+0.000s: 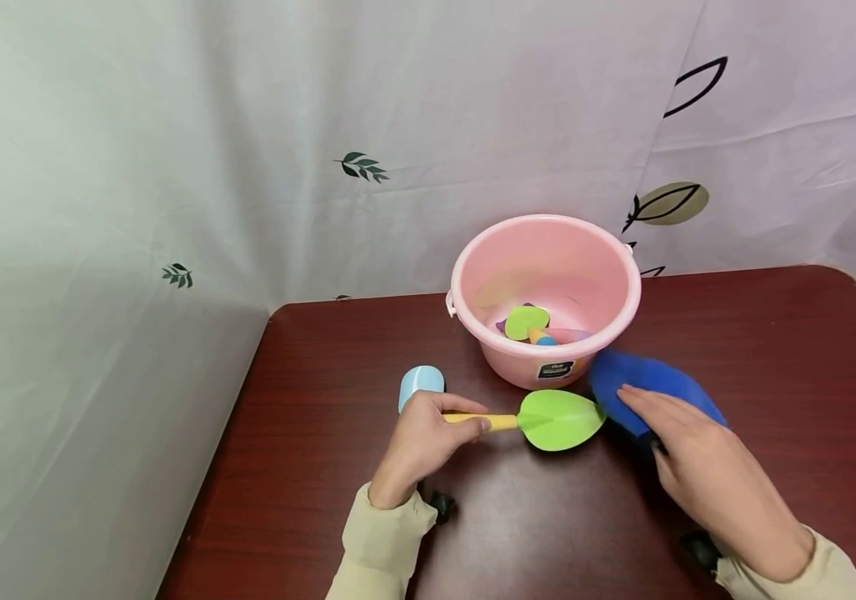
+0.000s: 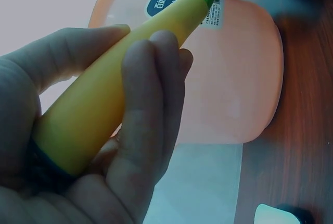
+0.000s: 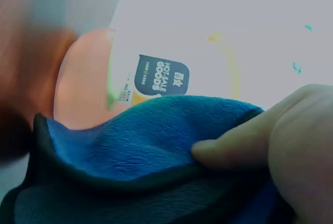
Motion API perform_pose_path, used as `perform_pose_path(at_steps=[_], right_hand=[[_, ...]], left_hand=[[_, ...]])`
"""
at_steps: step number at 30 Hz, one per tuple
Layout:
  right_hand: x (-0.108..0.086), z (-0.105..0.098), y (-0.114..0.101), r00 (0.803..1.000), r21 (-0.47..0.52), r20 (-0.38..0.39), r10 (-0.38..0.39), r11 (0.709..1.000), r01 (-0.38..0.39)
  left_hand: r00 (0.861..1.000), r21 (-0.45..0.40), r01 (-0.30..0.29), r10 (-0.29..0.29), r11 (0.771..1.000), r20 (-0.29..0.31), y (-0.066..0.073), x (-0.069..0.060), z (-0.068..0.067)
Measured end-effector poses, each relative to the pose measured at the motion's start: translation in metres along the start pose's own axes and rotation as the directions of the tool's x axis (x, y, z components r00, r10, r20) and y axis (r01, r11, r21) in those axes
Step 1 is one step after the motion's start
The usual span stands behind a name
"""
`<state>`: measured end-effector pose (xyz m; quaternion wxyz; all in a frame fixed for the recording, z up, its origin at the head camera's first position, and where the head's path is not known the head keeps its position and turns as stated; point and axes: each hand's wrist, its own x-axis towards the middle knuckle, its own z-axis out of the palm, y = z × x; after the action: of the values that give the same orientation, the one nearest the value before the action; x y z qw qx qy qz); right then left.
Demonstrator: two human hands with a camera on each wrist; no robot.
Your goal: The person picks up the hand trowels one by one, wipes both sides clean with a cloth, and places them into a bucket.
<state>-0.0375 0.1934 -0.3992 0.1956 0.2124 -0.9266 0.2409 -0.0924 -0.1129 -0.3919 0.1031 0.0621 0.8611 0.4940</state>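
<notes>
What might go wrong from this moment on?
The rounded light-blue object stands right by the left hand, so a sideways move might knock it. The green shovel with the yellow handle seems to have its tip at the edge of the plush blue cloth and could catch it. The right hand holds that cloth near the round pink plastic bucket, perhaps nudging it.

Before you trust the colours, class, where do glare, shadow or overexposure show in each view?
Head view: a pale sheen on the dark-red tabletop, dark shadow beneath the blue plush cloth; left wrist view: the left hand looks dim and greyish against a bleached background; right wrist view: overexposure washes out part of the pink basin.
</notes>
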Motion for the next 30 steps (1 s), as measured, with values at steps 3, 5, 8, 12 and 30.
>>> perform_pose_path(at_steps=[3,5,8,12,30], right_hand=[[0.0,-0.004,-0.004,0.999,-0.008,-0.037,0.009,1.0,-0.01],[0.001,-0.004,-0.006,0.998,0.0,-0.062,-0.004,1.0,0.004],[0.002,-0.002,-0.009,0.993,0.024,-0.106,-0.059,0.998,0.062],[0.003,0.003,-0.015,0.98,0.043,-0.141,-0.137,0.989,0.144],[-0.006,0.033,-0.03,0.93,0.161,0.123,-0.346,0.932,0.326]], left_hand=[[1.0,0.009,-0.01,0.01,1.0,0.004,0.0,0.001,0.002],[1.0,0.002,-0.008,0.008,1.0,0.008,0.0,0.001,0.004],[1.0,-0.009,-0.003,0.003,1.0,0.011,0.001,0.0,0.006],[1.0,-0.013,0.001,-0.001,1.0,0.012,0.002,-0.001,0.008],[1.0,0.031,0.014,-0.013,0.999,-0.024,0.011,-0.005,0.019]])
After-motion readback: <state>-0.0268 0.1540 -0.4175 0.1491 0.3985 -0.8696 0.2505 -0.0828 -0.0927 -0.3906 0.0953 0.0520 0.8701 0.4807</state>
